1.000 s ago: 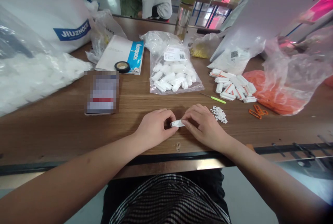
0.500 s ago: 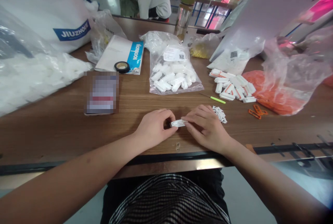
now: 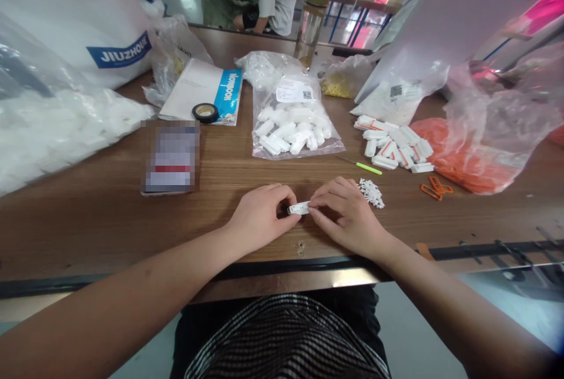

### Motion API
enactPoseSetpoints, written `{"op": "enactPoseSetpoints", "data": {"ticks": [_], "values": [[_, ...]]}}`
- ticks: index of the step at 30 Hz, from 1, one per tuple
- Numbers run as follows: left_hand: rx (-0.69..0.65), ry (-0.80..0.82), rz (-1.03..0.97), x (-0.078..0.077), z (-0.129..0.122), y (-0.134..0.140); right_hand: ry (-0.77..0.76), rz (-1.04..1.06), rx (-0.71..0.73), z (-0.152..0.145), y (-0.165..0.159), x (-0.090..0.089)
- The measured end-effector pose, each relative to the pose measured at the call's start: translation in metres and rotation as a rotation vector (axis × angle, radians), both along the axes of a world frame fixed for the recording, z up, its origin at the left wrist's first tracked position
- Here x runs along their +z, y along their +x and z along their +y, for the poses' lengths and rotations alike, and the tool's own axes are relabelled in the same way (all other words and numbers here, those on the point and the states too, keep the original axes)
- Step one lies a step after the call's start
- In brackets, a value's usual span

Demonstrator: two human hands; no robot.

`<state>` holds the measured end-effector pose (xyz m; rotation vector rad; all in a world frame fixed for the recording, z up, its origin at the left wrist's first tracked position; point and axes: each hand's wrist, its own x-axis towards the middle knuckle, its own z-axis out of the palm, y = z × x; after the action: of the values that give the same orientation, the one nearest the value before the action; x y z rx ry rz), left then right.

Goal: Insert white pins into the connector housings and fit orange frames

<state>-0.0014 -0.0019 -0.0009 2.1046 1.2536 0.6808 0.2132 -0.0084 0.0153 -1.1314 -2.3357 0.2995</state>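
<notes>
Between thumb and fingers, my left hand pinches the left end of a small white plastic connector housing just above the table. A row of small openings shows along the housing's face. My right hand is closed at the housing's right end, thumb and fingertips touching it; whether a tiny part sits in those fingertips is hidden. Right beside the right hand lies a heap of tiny white plastic pieces. A thin pick with a bright green handle lies behind that heap.
White housings with orange strips are piled at right, near loose orange frames and a bag of orange parts. A clear bag of white housings lies ahead. Phone, tape roll and notebook are left.
My right fingertips have shifted slightly on the housing's right end. My left hand holds the same grip. In the background, a person in a light top has changed posture.
</notes>
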Motion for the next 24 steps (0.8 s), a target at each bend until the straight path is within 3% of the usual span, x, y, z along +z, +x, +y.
{"op": "enactPoseSetpoints", "data": {"ticks": [14, 24], "values": [[0.002, -0.018, 0.000, 0.001, 0.000, 0.000, -0.539, 0.156, -0.035, 0.017, -0.001, 0.011], [0.003, -0.004, 0.009, 0.000, 0.000, 0.000, -0.530, 0.193, -0.031, 0.017, 0.004, 0.007]]}}
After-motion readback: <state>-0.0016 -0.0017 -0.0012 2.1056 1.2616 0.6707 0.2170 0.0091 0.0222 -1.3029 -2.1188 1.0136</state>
